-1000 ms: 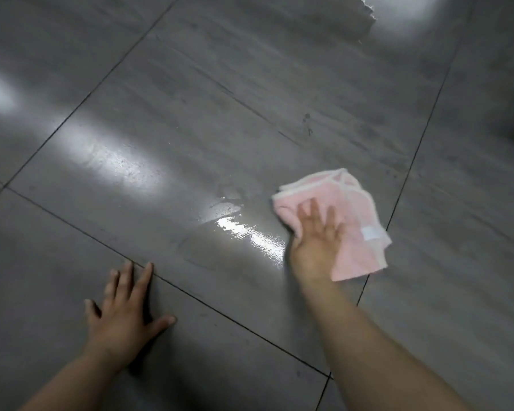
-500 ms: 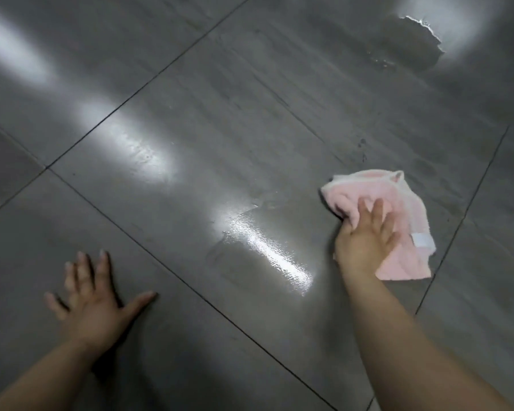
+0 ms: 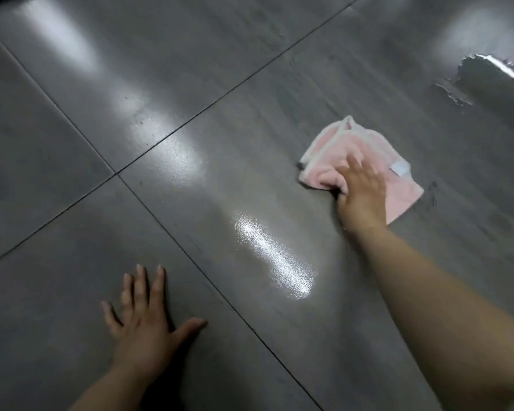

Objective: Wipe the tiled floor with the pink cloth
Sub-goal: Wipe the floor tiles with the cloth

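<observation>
Floor (image 3: 72, 203) of large grey tiles fills the view, glossy, with dark joint lines running across it; two of the joints (image 3: 116, 173) cross well to the left of the pink cloth (image 3: 353, 143); a bright wet streak (image 3: 273, 256) shines on the same tile as the cloth, below and to its left; a ragged-edged puddle (image 3: 484, 75) lies above and to the right of the cloth, well apart from it; the cloth itself lies folded and rumpled flat on the floor; the right hand (image 3: 362, 191) rests on the cloth's lower left part, fingers laid forward over it and pressing it down, fabric bunched at the thumb side; the left hand (image 3: 146, 327) lies far below and left of the cloth, palm flat on a neighbouring tile, fingers and thumb spread; a small white label (image 3: 399, 168) sits on the cloth's right edge.
</observation>
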Motion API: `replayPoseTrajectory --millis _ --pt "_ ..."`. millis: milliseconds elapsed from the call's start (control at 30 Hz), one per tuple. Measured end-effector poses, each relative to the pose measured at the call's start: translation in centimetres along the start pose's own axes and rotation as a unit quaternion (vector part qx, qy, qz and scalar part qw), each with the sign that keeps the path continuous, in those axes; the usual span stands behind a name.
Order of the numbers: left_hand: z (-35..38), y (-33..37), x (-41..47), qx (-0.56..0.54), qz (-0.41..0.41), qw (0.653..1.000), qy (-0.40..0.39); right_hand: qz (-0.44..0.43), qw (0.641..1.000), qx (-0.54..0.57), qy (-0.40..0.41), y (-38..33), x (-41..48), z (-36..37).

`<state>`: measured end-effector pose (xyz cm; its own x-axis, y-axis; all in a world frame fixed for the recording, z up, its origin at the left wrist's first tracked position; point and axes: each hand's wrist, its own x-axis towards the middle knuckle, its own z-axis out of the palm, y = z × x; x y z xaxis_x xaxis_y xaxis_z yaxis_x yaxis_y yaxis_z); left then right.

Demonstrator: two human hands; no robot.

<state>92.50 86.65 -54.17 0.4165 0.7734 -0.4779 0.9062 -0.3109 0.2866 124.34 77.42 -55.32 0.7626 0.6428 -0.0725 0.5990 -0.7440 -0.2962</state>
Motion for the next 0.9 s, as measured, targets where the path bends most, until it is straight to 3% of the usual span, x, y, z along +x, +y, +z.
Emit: replayPoseTrajectory --millis 67,133,167,200,267,300,367,433,500,567,633,700,800,900 --pt "0.0 -0.1 0.1 0.008 -0.001 1.0 0.005 0.084 0.996 0.006 0.012 -1.6 0.0 0.2" --pt "-0.3 0.0 0.0 0.011 -0.002 1.0 -0.01 0.094 0.995 0.03 -0.008 -5.5 -2.3 1.5" --pt "-0.4 0.1 -0.1 0.008 -0.003 1.0 -0.018 0.04 0.998 0.054 -0.012 -7.3 -4.2 2.6" --pt "-0.4 0.2 -0.1 0.005 -0.007 1.0 -0.019 -0.066 0.996 0.063 0.0 -8.9 -6.6 4.0" --pt "-0.3 0.4 -0.2 -0.003 -0.015 1.0 -0.015 -0.278 0.96 0.02 -0.039 -9.5 -12.1 5.2" --pt "-0.3 0.5 -0.2 -0.005 -0.014 1.0 -0.014 -0.328 0.943 0.001 -0.062 -7.7 -13.9 4.9" --pt "-0.3 0.5 -0.3 0.007 -0.016 0.999 -0.028 -0.346 0.936 -0.028 -0.061 -1.3 -15.1 3.5" --pt "-0.3 0.5 -0.3 0.018 -0.014 0.999 -0.037 -0.27 0.961 -0.047 -0.032 6.3 -16.0 1.0" --pt "-0.3 0.4 -0.3 0.017 -0.01 0.999 -0.027 -0.115 0.992 -0.05 0.003 11.4 -16.6 -1.7" --pt "-0.3 0.5 -0.5 0.026 -0.007 0.999 -0.032 0.077 0.996 -0.031 0.033 12.1 -16.8 -2.0" --pt "-0.4 0.6 -0.7 0.024 -0.009 0.999 -0.036 0.146 0.987 -0.008 0.062 8.2 -17.2 -0.1" --pt "-0.5 1.0 -0.7 0.027 -0.012 0.999 -0.041 0.069 0.994 0.0 0.084 1.9 -18.3 2.4" --pt "-1.2 1.6 -0.9 0.052 -0.018 0.997 -0.057 -0.167 0.985 -0.028 0.025 -5.6 -21.7 5.0" --pt "-2.2 1.1 -1.5 0.109 0.01 0.992 -0.065 -0.308 0.95 -0.044 -0.024 -1.0 -23.3 3.7"
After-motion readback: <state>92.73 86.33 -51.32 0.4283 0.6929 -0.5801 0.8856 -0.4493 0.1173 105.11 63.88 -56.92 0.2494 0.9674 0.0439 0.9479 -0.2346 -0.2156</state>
